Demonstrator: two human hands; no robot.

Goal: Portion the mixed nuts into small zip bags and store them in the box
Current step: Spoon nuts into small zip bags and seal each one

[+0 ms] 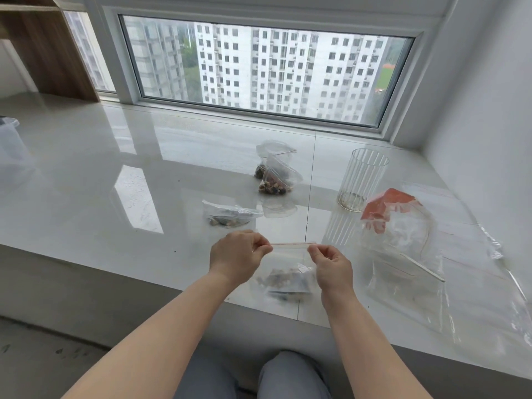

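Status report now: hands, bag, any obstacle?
Left hand and right hand pinch zip bag by its strip ends. Nuts inside. Three filled bags beyond. No obstacle.

Viewpoint: we look from head height, forward and down.
Facing: the window (264,73).
Nearness: our hands close below, sill (86,174) beyond.

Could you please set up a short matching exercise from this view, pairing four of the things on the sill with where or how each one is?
Things:
1. small zip bag
2. ribbed glass
3. large bag with red label
4. flat filled bag

States:
A. stands upright, nearly empty
B. lies alone, just beyond the hands
C. crumpled, right of the hands
D. held by its top strip in both hands

Pairs: 1-D, 2-A, 3-C, 4-B
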